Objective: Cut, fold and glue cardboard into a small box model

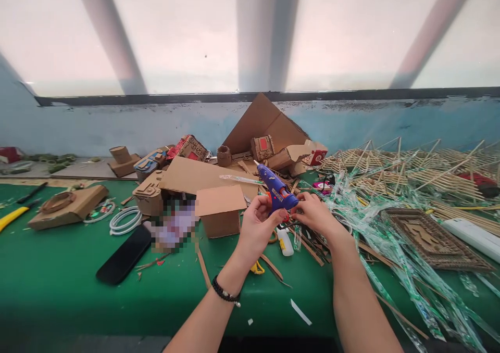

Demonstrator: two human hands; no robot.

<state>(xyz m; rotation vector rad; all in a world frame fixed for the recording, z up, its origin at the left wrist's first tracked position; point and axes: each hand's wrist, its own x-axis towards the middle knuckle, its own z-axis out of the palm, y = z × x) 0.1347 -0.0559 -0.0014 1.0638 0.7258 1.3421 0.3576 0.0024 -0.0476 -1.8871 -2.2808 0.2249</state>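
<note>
A blue hot glue gun (271,182) is held up over the table, its pale nozzle pointing up and to the left. My left hand (258,227) is closed around its handle, thumb toward the right. At the gun's back end, my right hand (312,213) has its fingers pinched together; what lies between them is hidden. Below the hands are a small white bottle (285,242) and cardboard scraps. A closed cardboard box (221,223) stands just left of my left hand.
Cardboard models and a large cardboard sheet (207,176) lie at the back. A black phone (125,254) and a coiled white cable (125,221) are on the left. Green-printed plastic wrappers (375,228), bundled thin sticks (437,178) and a framed cardboard relief (433,238) crowd the right.
</note>
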